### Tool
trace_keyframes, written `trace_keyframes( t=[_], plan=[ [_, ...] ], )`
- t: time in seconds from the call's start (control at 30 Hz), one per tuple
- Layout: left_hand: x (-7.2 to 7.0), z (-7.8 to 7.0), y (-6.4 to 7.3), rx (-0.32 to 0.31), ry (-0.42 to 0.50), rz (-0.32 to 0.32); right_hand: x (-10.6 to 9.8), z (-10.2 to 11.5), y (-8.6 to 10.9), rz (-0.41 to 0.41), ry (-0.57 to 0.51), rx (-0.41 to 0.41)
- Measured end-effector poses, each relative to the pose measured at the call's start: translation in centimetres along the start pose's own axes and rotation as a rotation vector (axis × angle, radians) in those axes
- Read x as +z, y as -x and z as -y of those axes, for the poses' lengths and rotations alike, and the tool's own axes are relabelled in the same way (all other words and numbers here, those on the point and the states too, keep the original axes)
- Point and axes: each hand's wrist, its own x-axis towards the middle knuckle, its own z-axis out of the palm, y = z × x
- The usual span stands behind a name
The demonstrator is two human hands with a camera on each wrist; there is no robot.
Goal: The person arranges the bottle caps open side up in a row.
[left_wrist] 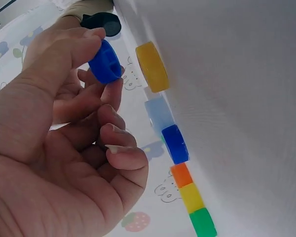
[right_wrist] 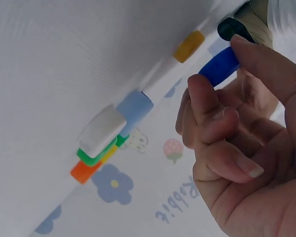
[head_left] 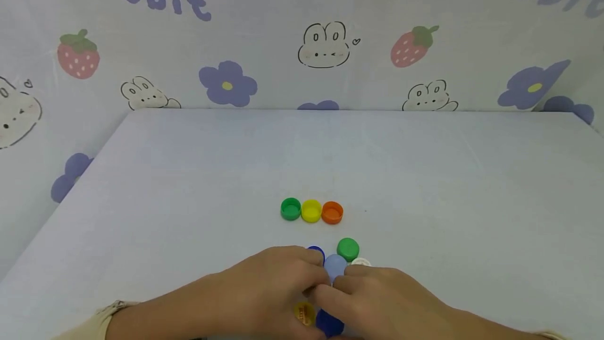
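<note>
A pale cloth (head_left: 264, 30) printed with rabbits, strawberries and purple flowers hangs behind a wide white bench (head_left: 212, 172). At the bench's near side, a person's left hand (head_left: 278, 287) and right hand (head_left: 377, 303) meet. Both appear to pinch the same dark blue cap (head_left: 329, 323) between thumb and forefinger, holding it just above the bench; their other fingers are folded inward. The cap is between the hands and, being round, has no long axis.

Beyond it and slightly left, three touching caps lie hollow side up in a left-to-right row: green cap (head_left: 290, 209), yellow cap (head_left: 311, 211), orange cap (head_left: 332, 213). The left hand looks slightly nearer that row.

Loose caps lie close about the hands: a second blue cap (left_wrist: 175, 144), a light blue cap (head_left: 335, 266), another green cap (head_left: 348, 249), a white cap (right_wrist: 102, 131) and, just left of the held one, a gold cap (head_left: 304, 314).

"Rabbit" appears twice in purple on the cloth; the gold cap's small print is illegible.
</note>
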Motion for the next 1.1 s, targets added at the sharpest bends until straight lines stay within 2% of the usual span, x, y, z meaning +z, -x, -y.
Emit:
trace_keyframes(
  t=[0.13,0.27,0.4,0.5,0.6,0.77,0.97,1.1],
  plan=[
    [0.0,0.1,0.4,0.021,0.081,-0.068,-0.4,-0.1,-0.1,-0.018,0.008,-0.063],
    [-0.4,0.2,0.6,0.027,0.123,-0.112,-1.1,-0.5,-0.2,-0.036,0.043,-0.073],
    [-0.9,0.2,0.6,0.060,0.077,-0.150,-1.9,-0.9,-0.3,-0.078,0.029,-0.054],
    [-1.2,0.0,0.6,0.087,0.023,-0.208,-2.3,-1.0,-0.5,-0.120,-0.012,-0.043],
    [-1.6,-0.2,0.3,0.105,-0.003,-0.248,-2.8,-0.9,-0.5,-0.116,-0.090,0.030],
    [-2.5,-0.5,-0.2,0.101,-0.044,-0.293,-3.8,-1.1,-0.4,-0.124,-0.186,0.149],
    [-3.0,-0.3,-0.7,0.088,-0.059,-0.394,-4.8,-1.7,-0.4,-0.142,-0.236,0.227],
    [-3.3,-0.3,-1.3,0.099,-0.082,-0.416,-5.1,-2.5,-0.2,-0.156,-0.230,0.253]
  ],
)
